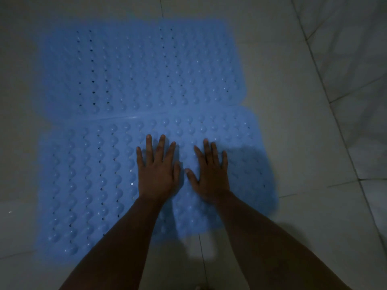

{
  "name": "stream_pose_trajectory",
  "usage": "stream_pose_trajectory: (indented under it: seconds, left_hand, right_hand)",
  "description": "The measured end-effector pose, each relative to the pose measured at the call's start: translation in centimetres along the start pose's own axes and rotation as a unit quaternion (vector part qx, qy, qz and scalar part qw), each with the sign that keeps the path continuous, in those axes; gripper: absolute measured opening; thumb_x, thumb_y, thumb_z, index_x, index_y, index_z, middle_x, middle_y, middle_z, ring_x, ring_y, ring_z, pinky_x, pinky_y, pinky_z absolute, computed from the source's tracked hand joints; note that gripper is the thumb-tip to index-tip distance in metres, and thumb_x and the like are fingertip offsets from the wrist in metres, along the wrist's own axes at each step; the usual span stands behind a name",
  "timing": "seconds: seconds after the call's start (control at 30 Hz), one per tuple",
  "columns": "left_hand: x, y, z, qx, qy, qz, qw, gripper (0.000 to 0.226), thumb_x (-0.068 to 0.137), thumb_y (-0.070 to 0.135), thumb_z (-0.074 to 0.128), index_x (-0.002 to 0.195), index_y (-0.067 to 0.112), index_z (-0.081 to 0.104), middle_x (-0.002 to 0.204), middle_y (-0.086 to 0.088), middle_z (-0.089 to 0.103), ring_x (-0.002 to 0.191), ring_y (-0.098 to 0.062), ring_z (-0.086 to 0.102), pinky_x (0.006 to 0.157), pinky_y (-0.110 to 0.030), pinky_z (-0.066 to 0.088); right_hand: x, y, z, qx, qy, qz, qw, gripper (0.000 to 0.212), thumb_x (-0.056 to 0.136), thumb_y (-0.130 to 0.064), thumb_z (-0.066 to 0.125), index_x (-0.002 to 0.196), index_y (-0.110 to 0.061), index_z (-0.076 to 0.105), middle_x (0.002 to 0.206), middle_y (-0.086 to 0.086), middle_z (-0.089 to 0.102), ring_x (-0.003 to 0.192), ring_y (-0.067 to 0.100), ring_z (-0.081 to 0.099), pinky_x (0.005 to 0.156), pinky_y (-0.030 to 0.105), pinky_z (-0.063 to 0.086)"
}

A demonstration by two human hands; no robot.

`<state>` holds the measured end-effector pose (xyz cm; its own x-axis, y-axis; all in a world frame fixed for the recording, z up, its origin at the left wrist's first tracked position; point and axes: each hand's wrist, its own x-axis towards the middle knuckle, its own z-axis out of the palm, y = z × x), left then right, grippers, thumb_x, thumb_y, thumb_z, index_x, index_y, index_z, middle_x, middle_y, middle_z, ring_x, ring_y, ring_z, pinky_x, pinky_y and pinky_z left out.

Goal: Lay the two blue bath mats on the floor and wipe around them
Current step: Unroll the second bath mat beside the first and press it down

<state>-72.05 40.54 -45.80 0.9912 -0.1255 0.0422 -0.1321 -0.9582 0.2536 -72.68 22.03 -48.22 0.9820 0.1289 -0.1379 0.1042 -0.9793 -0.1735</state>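
Blue rubber-like near mat (88,185) lies flat on the floor (303,132), closest to the camera. Both forearms reach forward over its near edge. Left hand (157,170) rests palm-down on this mat, fingers straight and spread. Right hand (211,174) rests palm-down just beside it, fingers likewise spread, thumbs nearly meeting. Neither hand pinches or holds anything.

Step in hand, as judged: pressing the near mat flat so it seats against the tiles. The laying stage appears almost complete; no cloth is in view, so the wiping stage has not yet begun. The next move calls for lifting both hands off, fetching a wiping tool, and working along the bare tiles at the mat borders.

Beyond the hands, a raised seam marks where the near mat meets the far mat (136,65); the edges touch or slightly overlap, which cannot be told. Both mats show rows of rounded bumps and small drain holes. Farther out, pale floor tiles with dark grout lines surround the pair.
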Motion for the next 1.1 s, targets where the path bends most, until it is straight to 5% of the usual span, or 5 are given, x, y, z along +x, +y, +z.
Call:
stream_pose_trajectory:
  seconds: [0.13,0.33,0.63,0.97,1.1]
  left_hand:
    - [-0.1,1.7,-1.4,0.020,-0.033,-0.001,0.999,0.059,0.101,0.044,0.037,0.151,0.016,0.050,0.165,-0.014,0.036,0.158,-0.041,0.014,0.121,-0.069,0.019]
    - [2.3,9.2,0.1,0.004,-0.065,0.052,0.997,0.066,0.097,0.046,0.031,0.151,0.013,0.050,0.163,-0.017,0.038,0.155,-0.046,0.018,0.121,-0.070,0.018]
    - [3.1,15.7,7.9,0.011,-0.099,0.147,0.984,0.083,0.101,0.067,0.028,0.166,0.016,0.015,0.173,-0.016,0.004,0.159,-0.037,-0.006,0.125,-0.065,0.005]
    - [2.9,15.3,8.2,-0.006,-0.078,0.162,0.984,0.092,0.098,0.076,0.029,0.165,0.014,0.016,0.173,-0.015,0.003,0.160,-0.036,-0.005,0.124,-0.065,0.008]
    - [3.8,15.8,7.6,0.012,-0.159,0.149,0.976,0.106,0.090,0.088,0.020,0.166,0.016,0.003,0.172,-0.016,-0.010,0.158,-0.036,-0.017,0.125,-0.063,-0.008]
  right_hand:
    - [2.7,0.7,-4.7,0.059,0.092,-0.025,0.994,0.039,0.098,-0.054,0.050,0.109,-0.025,0.073,0.119,0.002,0.071,0.111,0.030,0.068,0.096,0.047,0.045]
    - [5.9,6.9,-14.8,0.031,-0.011,-0.040,0.999,0.052,0.097,-0.058,0.033,0.116,-0.024,0.067,0.119,0.007,0.067,0.119,0.034,0.056,0.098,0.047,0.042]
    - [4.0,14.9,-9.8,0.059,0.126,0.034,0.990,0.040,0.099,-0.049,0.043,0.097,-0.021,0.070,0.101,0.004,0.069,0.097,0.034,0.062,0.078,0.043,0.049]
    - [2.1,16.3,-7.3,0.111,0.137,0.073,0.982,0.039,0.099,-0.047,0.045,0.102,-0.019,0.072,0.102,0.005,0.070,0.099,0.032,0.062,0.081,0.041,0.050]
    - [2.1,17.2,-9.0,0.106,0.132,0.078,0.982,0.040,0.098,-0.050,0.045,0.100,-0.020,0.072,0.102,0.006,0.069,0.099,0.034,0.062,0.081,0.042,0.049]
